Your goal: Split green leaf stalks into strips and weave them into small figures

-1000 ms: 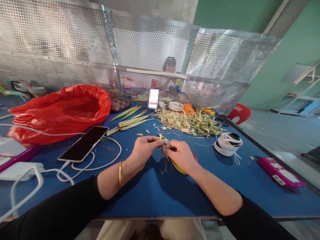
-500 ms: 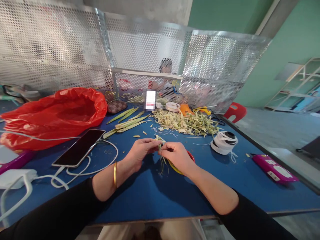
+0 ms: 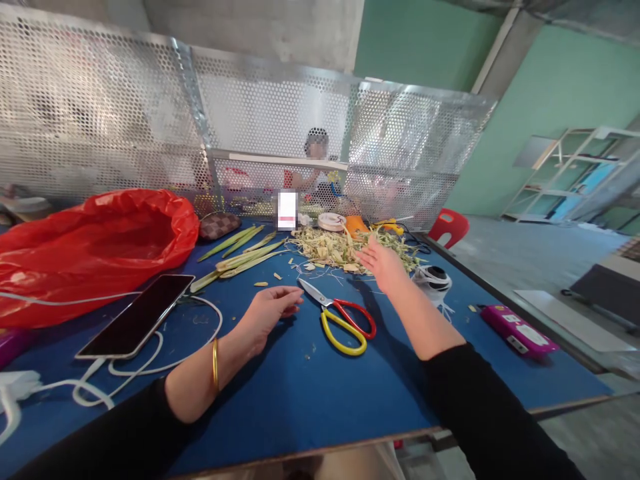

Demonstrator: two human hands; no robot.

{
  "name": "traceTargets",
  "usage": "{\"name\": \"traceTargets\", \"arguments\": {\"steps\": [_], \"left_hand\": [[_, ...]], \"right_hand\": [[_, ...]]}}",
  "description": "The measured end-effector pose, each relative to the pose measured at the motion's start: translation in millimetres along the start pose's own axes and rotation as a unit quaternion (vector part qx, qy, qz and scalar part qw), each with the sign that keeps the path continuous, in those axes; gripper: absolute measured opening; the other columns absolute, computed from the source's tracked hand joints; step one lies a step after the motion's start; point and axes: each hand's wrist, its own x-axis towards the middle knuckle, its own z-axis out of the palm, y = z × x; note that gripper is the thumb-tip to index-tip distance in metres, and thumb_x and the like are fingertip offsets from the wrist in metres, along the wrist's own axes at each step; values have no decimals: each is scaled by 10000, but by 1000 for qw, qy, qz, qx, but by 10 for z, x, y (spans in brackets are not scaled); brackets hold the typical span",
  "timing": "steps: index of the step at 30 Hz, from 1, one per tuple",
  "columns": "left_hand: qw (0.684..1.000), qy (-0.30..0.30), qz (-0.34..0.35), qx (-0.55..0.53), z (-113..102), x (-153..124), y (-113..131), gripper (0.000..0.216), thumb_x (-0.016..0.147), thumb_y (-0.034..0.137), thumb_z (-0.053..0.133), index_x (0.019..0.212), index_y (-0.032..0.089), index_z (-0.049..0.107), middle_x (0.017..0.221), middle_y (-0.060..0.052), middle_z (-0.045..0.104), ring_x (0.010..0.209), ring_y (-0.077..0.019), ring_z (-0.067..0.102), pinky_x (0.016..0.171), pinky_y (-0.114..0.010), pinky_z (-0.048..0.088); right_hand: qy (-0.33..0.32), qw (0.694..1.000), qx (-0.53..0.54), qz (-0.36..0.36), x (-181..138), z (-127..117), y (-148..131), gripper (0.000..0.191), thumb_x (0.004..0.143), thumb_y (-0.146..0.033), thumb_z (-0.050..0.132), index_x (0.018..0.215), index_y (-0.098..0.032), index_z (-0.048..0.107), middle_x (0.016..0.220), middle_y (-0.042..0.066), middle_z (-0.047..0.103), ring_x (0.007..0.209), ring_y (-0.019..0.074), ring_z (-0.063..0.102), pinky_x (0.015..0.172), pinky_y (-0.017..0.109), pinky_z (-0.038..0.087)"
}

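Observation:
My left hand (image 3: 273,311) rests on the blue table (image 3: 310,393), fingers loosely curled, holding nothing that shows. My right hand (image 3: 383,261) is stretched out over the near edge of a heap of pale green plant trimmings (image 3: 345,245), fingers apart and empty. Between the hands lie scissors (image 3: 340,319) with one red and one yellow handle, blades pointing away from me. Several long green stalks (image 3: 243,252) lie further back on the left.
A red plastic bag (image 3: 95,247) fills the left. A phone (image 3: 136,324) on a white cable lies near my left arm. A white tape roll (image 3: 434,280) and a pink case (image 3: 517,329) sit right. A person sits behind the perforated metal screen (image 3: 280,133).
Both hands were pinched together on a small plant piece above the scissors. They have parted: the right reached out to the trimmings heap, the left sank to the table. The scissors now show.

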Motion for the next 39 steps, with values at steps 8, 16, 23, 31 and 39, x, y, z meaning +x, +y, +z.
{"name": "traceTargets", "arguments": {"steps": [8, 16, 23, 31, 39], "left_hand": [[999, -27, 11, 28, -39, -17, -6, 315, 561, 332, 775, 812, 147, 730, 722, -50, 690, 634, -124, 584, 677, -254, 443], [999, -30, 23, 23, -42, -6, -52, 250, 593, 304, 747, 782, 140, 727, 704, -62, 696, 622, -128, 590, 653, -258, 451], [998, -48, 29, 3, -36, -76, -54, 227, 627, 297, 719, 775, 125, 726, 684, -63, 688, 620, -132, 595, 643, -262, 446], [999, -35, 40, 4, -49, -41, -116, 145, 667, 262, 677, 735, 138, 712, 634, -43, 664, 553, -119, 566, 596, -261, 438], [963, -29, 136, 229, -77, -24, -100, 322, 731, 428, 577, 602, 150, 677, 530, -20, 630, 524, -138, 573, 544, -234, 426]], "right_hand": [[-49, 980, -177, -78, -213, 78, 247, 176, 718, -223, 608, 863, -194, 703, 894, 63, 718, 854, 213, 649, 844, 344, 449], [-67, 951, -283, -104, -196, 48, 370, 212, 758, -195, 552, 893, -203, 714, 904, 60, 728, 852, 209, 661, 820, 336, 470], [-57, 929, -349, -112, 25, 51, 375, 217, 755, -232, 544, 882, -197, 717, 920, 58, 728, 853, 214, 660, 778, 307, 471], [33, 891, -424, -160, -175, -50, 241, 218, 820, -302, 466, 822, -210, 664, 878, 95, 682, 745, 230, 609, 645, 309, 393], [-111, 861, -434, -240, -422, 58, 229, 326, 896, -421, 400, 703, -224, 575, 666, 24, 642, 640, 188, 593, 590, 257, 363]]}}
